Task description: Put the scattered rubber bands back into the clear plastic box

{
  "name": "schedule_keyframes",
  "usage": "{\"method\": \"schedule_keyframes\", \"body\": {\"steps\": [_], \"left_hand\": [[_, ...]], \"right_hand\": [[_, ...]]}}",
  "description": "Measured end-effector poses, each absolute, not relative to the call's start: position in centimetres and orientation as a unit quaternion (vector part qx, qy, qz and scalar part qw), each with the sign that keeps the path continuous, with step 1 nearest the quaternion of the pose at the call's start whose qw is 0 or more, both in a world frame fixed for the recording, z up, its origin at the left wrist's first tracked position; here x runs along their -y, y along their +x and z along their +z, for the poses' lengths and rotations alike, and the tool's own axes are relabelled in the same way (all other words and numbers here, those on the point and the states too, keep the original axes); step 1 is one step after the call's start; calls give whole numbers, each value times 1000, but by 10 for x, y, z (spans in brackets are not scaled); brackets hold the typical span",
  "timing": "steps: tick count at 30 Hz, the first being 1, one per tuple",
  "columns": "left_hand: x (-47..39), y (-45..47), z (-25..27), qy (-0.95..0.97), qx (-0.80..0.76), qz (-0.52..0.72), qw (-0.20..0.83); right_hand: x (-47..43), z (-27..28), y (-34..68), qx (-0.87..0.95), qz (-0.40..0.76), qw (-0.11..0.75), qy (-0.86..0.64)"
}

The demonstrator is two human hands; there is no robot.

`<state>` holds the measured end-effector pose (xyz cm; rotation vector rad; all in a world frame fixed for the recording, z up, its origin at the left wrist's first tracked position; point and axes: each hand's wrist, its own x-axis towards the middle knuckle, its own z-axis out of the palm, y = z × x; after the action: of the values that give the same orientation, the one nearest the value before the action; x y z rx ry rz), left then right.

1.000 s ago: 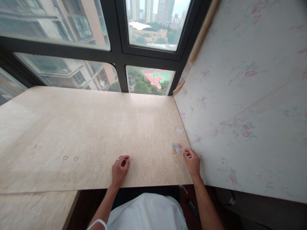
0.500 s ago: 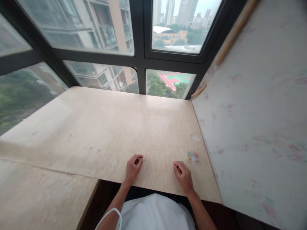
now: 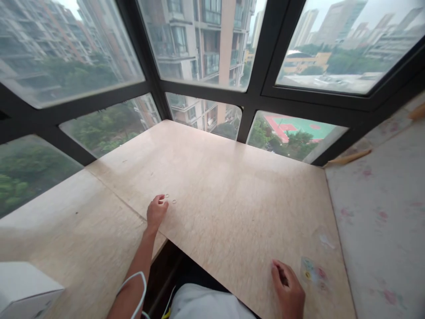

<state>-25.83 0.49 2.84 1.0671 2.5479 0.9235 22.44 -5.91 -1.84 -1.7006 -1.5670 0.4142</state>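
My left hand is stretched out over the light board, thumb and fingers apart, with nothing between them. Its fingertips are beside two small thin rings: one ring is by the index fingertip, and the other ring lies a little to its right. My right hand rests near the front edge of the board, fingers curled in towards the thumb. No object shows in it. Just right of it lies a clear packet with small coloured pieces, green, yellow and red.
A clear, shiny plastic piece lies near the right wall. The floral wall bounds the surface on the right, and dark-framed windows stand behind it. A white box sits at the lower left. A dark gap opens before the board.
My view has turned to the left. My left hand has moved left and forward to the two rings, its fingers opening. My right hand stays beside the packet.
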Motion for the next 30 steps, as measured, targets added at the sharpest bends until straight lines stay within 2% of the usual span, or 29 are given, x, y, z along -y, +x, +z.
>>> {"method": "schedule_keyframes", "body": {"steps": [3, 5, 11, 22, 30], "left_hand": [[-9, -269, 23, 428, -872, 210, 107], [-13, -267, 19, 469, -858, 186, 92], [-26, -251, 8, 500, -833, 222, 80], [-30, -233, 10, 572, -757, 276, 151], [-26, -219, 17, 576, -766, 225, 175]], "right_hand": [[58, -21, 225, 614, 154, 384, -672], [57, -22, 226, 612, 150, 383, -676], [57, -22, 226, 611, 149, 380, -678], [57, -20, 226, 602, 162, 374, -687], [58, -16, 224, 596, 182, 371, -689]]}}
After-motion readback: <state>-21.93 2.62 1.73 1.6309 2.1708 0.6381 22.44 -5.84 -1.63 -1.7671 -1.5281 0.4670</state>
